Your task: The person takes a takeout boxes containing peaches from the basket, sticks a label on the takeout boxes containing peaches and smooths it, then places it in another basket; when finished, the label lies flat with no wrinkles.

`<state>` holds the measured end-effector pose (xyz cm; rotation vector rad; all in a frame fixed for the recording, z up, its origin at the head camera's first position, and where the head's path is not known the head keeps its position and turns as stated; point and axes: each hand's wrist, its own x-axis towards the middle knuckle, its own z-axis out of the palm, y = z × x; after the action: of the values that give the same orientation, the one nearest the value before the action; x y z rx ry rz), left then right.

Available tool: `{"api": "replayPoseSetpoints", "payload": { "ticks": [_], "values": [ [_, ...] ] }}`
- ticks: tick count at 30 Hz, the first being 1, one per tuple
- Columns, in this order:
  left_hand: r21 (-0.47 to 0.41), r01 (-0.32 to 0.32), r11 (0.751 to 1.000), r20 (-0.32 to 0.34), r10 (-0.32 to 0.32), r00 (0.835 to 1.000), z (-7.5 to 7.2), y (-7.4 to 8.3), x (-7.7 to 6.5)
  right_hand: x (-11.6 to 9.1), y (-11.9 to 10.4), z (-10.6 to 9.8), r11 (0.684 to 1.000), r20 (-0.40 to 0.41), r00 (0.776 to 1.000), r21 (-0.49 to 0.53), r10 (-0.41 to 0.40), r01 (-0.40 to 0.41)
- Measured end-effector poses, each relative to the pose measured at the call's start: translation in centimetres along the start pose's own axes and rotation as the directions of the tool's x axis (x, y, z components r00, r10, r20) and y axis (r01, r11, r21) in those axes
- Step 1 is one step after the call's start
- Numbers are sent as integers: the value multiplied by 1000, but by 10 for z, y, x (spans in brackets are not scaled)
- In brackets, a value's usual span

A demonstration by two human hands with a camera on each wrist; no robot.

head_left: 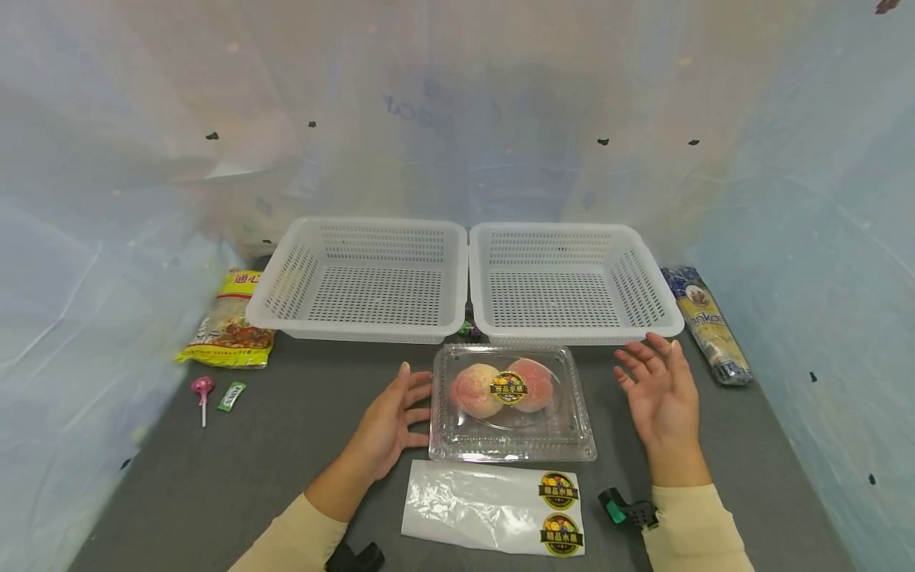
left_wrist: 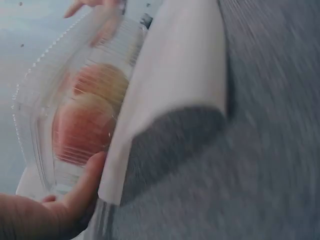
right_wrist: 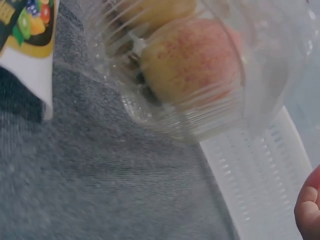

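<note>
A clear plastic clamshell box lies shut in front of the two baskets, with two peaches inside and a round fruit sticker on its lid. At its left side is my left hand, fingers spread and fingertips at the box's edge; whether they touch is hard to tell. My right hand is raised to the right, apart from the box, palm turned up and fingers loosely bent, holding nothing. A white backing sheet with two more stickers lies just below the box, its edge curling up in the left wrist view.
Two white plastic baskets stand side by side at the back. A yellow snack bag, a pink lollipop and a small green packet lie left. A long blue-and-yellow package lies right, by the sheeting wall.
</note>
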<state>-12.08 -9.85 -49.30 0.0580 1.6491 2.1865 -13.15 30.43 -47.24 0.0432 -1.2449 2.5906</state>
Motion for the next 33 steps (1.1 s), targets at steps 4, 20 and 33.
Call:
{"api": "replayPoseSetpoints", "payload": {
  "ticks": [4,20,33],
  "values": [
    [-75,81,994,57,-77,995,0,0,0,3,5,-6,997,-151,988,76,43,-32],
    [-117,128,985,32,-125,992,12,3,3,24,13,-13,872,-296,940,490,170,-4],
    [-91,158,983,-3,-159,987,22,4,9,35,9,0,852,-398,883,524,248,-3]
  ]
}}
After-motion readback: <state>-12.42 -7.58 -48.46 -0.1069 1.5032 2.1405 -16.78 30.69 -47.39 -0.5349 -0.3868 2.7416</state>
